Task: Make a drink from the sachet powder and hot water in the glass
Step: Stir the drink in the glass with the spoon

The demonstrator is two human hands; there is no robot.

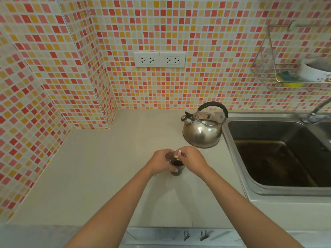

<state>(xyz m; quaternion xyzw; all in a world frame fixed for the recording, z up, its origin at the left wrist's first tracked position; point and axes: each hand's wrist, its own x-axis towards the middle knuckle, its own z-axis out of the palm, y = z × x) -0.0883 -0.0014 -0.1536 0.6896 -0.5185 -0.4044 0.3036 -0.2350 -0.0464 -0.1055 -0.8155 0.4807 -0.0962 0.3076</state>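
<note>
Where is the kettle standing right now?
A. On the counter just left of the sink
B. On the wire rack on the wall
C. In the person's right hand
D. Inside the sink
A: the kettle sits on the counter, beside the sink, with neither hand touching it.

A pale countertop [107, 167] carries a steel kettle [202, 130] and a glass [177, 169] of dark drink.

Walls clad in red, orange and cream mosaic tiles [206, 24]; two white double sockets [159, 59]; beige table [100, 169]; stainless-steel sink [279, 154]; wire wall rack [274, 76].
</note>
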